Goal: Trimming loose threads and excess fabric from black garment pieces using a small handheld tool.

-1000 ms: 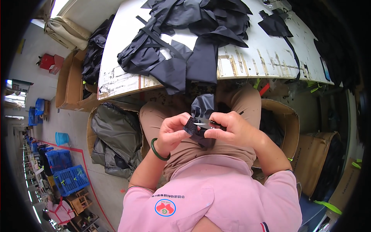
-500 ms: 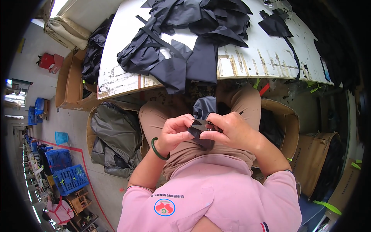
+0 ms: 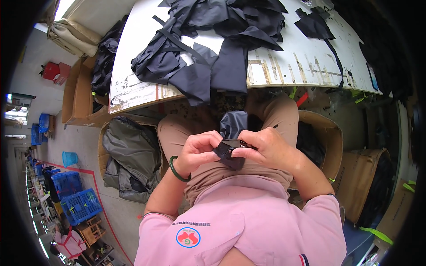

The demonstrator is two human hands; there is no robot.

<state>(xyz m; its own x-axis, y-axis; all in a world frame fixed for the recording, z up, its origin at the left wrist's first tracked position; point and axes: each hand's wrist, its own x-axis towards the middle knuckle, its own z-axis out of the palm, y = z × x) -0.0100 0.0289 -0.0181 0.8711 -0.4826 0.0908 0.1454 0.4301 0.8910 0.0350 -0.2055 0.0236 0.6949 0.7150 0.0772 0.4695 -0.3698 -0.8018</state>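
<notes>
- The 2 hands work at the center of the frame, over the lap; the left hand [image 3: 200, 150] pinches an edge of a black fabric piece [image 3: 234, 124] between thumb and fingers
- The fingers of the right hand [image 3: 262, 148] close around a small tool [image 3: 231, 143] with a grey metal blade and a dark handle; whether its thumb also presses the fabric, I cannot tell
- For good handling, the left fingers should hold the edge firm and flat near the blade, with the fingertips out of the line of the metal
- Small, short movements of the tool seem best, since thin cloth could slip, pucker or get nicked; resting both forearms near the body would likely steady the work
- The fabric piece is at the center of the frame, below the near edge of the white surface [image 3: 137, 31]; its upper part bulges and shines softly, while its lower part falls dark and creased below the fingers
- It looks thin, smooth and pliable, so it probably folds over easily; its full outline is hidden by the 2 hands
- A loose pile of black cloth [image 3: 248, 20] lies on the surface at the top of the frame
</notes>
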